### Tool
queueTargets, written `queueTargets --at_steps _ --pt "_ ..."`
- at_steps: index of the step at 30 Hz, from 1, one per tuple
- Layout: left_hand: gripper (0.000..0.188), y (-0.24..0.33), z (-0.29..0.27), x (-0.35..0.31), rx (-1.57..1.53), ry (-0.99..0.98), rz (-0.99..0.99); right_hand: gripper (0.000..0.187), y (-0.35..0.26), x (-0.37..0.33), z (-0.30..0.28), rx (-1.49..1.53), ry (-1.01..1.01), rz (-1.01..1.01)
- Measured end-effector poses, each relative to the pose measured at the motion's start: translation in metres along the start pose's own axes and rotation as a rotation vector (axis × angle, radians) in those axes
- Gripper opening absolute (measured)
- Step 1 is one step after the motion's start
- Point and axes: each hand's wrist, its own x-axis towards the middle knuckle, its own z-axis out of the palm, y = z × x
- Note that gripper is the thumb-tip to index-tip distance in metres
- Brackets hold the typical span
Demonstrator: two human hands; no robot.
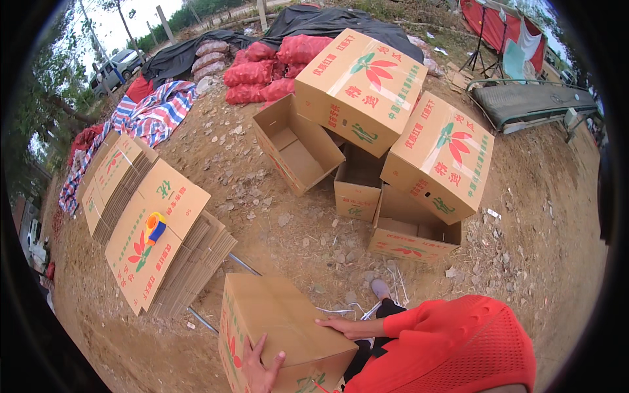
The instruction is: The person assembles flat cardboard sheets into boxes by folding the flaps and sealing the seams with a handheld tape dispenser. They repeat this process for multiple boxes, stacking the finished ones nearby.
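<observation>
A brown cardboard box [288, 314] with red and green printing stands at the front of my body, its plain, closed face turned up. My left hand [260, 368] grips its near left corner, fingers and thumb spread over the edge. At the box's right edge my right hand [342, 325] holds on, fingers laid along the top. To the left, a tape dispenser [155, 228] in blue and orange-yellow lies on a stack of flattened cardboard boxes [171, 196]. A second flat stack [108, 171] leans beside it. The held box's underside is hidden.
Beyond lie open boxes [298, 150], with closed-topped boxes [363, 78] piled over some. Red mesh sacks [251, 72], a striped tarp [157, 114] and a conveyor-like machine [534, 101] stand farther back. White straps [354, 308] lie near my foot [380, 289]; a metal bar [244, 264] passes behind the held box.
</observation>
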Motion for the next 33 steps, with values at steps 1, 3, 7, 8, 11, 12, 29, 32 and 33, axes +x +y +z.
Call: queueTargets --at_steps 1,3,7,8,11,12,29,32,33 --pt "0.065 0.022 -0.008 0.010 0.046 -0.024 0.028 0.050 -0.013 -0.011 0.005 0.045 0.004 -0.040" --pt "0.065 0.076 -0.020 0.030 0.059 -0.061 0.065 0.049 -0.038 -0.024 -0.007 0.093 0.003 -0.144" --pt "0.068 0.215 -0.050 0.058 0.145 0.057 0.317 0.048 -0.113 -0.054 -0.018 0.175 -0.119 -0.481" --pt "0.069 0.249 -0.057 0.060 0.204 0.126 0.431 0.048 -0.139 -0.073 -0.014 0.208 -0.163 -0.579" --pt "0.069 0.361 -0.079 0.064 0.342 0.188 0.732 0.048 -0.213 -0.149 -0.005 0.253 -0.287 -0.852" --pt "0.070 0.392 -0.081 0.063 0.355 0.175 0.800 0.048 -0.235 -0.168 -0.006 0.273 -0.318 -0.940" --pt "0.041 0.670 0.155 0.046 -0.024 0.137 1.759 0.047 -0.214 -0.342 -0.287 0.790 0.107 -1.646" --pt "0.045 0.681 0.189 0.052 -0.122 -0.004 1.755 0.047 -0.228 -0.374 -0.324 0.773 0.198 -1.686" --pt "0.048 0.680 0.201 0.063 -0.167 -0.074 1.735 0.047 -0.238 -0.378 -0.337 0.768 0.216 -1.685"
